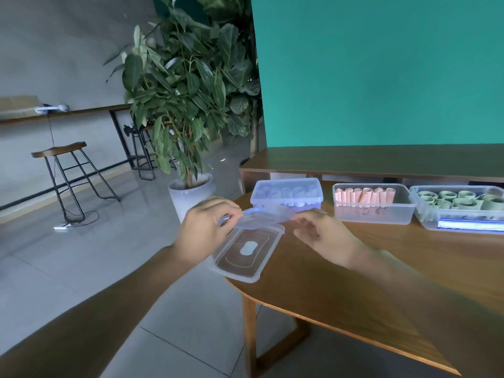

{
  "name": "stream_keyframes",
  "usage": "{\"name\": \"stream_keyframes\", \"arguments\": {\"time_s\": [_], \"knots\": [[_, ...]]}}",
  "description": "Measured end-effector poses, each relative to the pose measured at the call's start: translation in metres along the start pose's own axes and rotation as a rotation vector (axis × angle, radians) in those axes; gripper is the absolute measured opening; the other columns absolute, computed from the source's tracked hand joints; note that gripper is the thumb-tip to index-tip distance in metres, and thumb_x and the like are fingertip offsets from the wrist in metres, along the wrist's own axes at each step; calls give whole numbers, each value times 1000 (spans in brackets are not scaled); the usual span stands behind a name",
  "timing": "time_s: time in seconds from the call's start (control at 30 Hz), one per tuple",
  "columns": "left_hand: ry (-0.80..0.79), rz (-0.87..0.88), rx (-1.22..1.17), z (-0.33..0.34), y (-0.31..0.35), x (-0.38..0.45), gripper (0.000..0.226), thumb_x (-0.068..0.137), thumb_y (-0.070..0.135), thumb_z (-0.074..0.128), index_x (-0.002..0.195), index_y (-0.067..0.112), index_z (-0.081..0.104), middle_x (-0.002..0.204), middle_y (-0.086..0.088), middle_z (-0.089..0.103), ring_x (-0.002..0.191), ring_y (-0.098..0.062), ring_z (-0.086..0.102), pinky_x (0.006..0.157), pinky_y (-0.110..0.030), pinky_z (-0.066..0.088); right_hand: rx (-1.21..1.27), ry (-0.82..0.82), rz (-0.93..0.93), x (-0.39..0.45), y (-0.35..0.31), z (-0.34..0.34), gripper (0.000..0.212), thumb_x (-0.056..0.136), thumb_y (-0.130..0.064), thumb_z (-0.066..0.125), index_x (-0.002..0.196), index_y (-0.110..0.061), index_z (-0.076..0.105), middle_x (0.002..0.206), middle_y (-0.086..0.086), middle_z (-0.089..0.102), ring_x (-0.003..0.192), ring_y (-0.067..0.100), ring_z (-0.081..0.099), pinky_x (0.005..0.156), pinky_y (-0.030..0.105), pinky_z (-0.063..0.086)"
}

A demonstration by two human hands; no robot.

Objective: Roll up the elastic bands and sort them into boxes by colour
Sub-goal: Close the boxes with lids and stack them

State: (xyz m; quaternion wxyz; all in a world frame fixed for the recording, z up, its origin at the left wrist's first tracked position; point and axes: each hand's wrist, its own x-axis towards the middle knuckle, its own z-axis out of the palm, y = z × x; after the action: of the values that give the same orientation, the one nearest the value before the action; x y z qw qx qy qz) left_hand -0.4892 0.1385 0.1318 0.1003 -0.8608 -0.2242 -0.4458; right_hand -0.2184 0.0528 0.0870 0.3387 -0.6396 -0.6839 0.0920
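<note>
My left hand [207,227] and my right hand [319,236] hold a clear plastic lid [263,214] between them, one at each end, just above the table's left corner. Under it a second clear lid [246,251] lies flat on the wooden table [354,282], overhanging the edge a little. Behind the hands stands a closed clear box [286,192] with pale rolls inside. To its right an open box [373,204] holds several pink rolled bands. Further right another open box [458,208] holds several green rolled bands.
A low wooden shelf [381,159] runs behind the boxes against a teal wall. A potted plant [191,192] stands on the tiled floor left of the table. A stool [65,175] and a cable are further left.
</note>
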Motion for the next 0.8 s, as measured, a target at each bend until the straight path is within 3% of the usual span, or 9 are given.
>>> {"name": "stream_keyframes", "arguments": {"time_s": [0.1,0.17,0.3,0.4,0.47,0.6,0.7,0.8], "knots": [[75,-93,-53,-6,10,24,3,82,11,81,83,12,78,87,9,74,83,7,60,78,-4,43,74,143,34,3,4,-15,43,98,-34,63,139,-27,54,121,-9,54,91,-6,55,77,5,38],[103,-165,-137,-9,20,39,1,85,13,79,85,13,78,86,13,73,82,12,61,78,-1,40,146,233,77,3,6,-28,51,96,-38,65,143,-26,49,123,-7,51,96,0,55,84,14,39],[129,-398,-386,-8,43,63,3,90,15,74,92,13,75,89,16,75,89,6,69,81,-8,48,247,414,184,-6,11,-58,71,91,-42,70,151,-22,38,146,0,44,125,15,49,103,31,43],[172,-489,-573,-2,57,79,3,94,9,68,93,7,70,87,4,77,88,-11,72,83,-22,55,366,418,245,-17,21,-76,82,88,-43,74,155,-22,31,149,-2,44,133,15,44,94,23,44],[188,-540,-677,6,65,88,6,95,5,65,93,0,66,84,-3,77,87,-15,74,79,-22,55,481,383,275,-24,33,-86,86,85,-46,76,155,-26,30,145,-4,48,132,14,48,97,30,47],[169,-626,-779,30,79,97,12,97,5,62,98,-7,63,83,-18,74,85,-14,75,74,-19,54,672,333,235,-37,53,-102,51,83,-45,78,129,-34,58,129,5,64,109,12,69,91,33,56],[125,-704,-735,54,87,102,10,97,11,62,97,3,67,81,-4,78,85,-11,74,76,-25,55,755,416,260,-46,66,-113,28,89,-26,76,114,-18,65,105,14,75,83,19,74,77,33,61],[88,-721,-710,78,96,108,8,96,13,62,91,11,68,73,3,76,86,-16,75,75,-27,54,685,468,309,-56,85,-125,25,91,-20,75,114,-13,66,90,10,77,76,25,75,75,39,63]]}}
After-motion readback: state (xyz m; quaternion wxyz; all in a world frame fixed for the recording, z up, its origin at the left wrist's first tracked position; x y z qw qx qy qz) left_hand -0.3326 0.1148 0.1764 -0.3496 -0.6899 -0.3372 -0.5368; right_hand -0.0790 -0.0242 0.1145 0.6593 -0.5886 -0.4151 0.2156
